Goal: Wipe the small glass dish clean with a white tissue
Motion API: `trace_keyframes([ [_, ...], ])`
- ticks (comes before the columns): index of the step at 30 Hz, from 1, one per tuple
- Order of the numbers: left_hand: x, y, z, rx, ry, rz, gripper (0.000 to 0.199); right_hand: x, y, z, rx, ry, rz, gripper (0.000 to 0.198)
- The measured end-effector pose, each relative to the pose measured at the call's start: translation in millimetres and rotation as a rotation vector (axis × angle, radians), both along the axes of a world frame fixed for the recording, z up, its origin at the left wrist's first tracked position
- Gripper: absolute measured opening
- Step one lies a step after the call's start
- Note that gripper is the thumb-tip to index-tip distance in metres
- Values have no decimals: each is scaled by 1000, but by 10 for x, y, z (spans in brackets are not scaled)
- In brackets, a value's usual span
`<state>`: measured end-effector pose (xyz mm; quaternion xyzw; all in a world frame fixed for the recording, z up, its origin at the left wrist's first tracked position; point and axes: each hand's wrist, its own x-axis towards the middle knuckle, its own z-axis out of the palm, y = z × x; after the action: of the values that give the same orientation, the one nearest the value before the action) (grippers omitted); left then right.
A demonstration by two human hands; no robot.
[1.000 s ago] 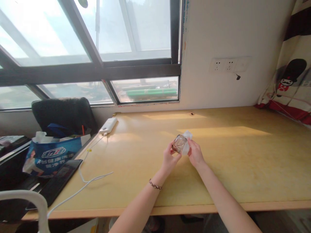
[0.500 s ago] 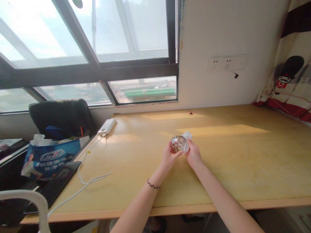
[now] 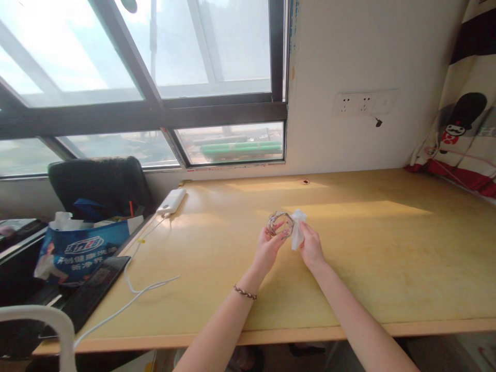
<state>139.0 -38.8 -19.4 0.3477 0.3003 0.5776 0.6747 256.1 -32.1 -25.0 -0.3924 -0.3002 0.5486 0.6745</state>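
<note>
Glassware was clasped in the left grip, tissue at its three o'clock pinched by the right grip!

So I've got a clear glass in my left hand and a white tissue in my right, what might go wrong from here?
The clear glass could slip: only your left hand appears to grip it, above the desk. The white tissue in your right hand looks thin and might tear. The white cable over the desk's near edge might get snagged.
</note>
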Motion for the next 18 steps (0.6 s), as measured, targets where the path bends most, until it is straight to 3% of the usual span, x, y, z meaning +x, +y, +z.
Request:
trace_keyframes([
  [4, -67, 49, -2, -96, -129, -34, 25, -5, -98, 82, 60, -211, -149, 31],
  [8, -76, 54, -40, -131, 14, 43, 35, -21, -219, 190, 179, -389, -258, 28],
  [11, -27, 25, -87, -55, 177, 108, 41, -36, -249, 206, 256, -493, -258, 20],
  [15, 29, -8, -116, 85, 355, 128, 38, -37, -245, 157, 350, -768, -413, 12],
  [18, 33, -18, -101, 231, 468, 87, 29, -40, -277, 156, 457, -848, -296, 9],
])
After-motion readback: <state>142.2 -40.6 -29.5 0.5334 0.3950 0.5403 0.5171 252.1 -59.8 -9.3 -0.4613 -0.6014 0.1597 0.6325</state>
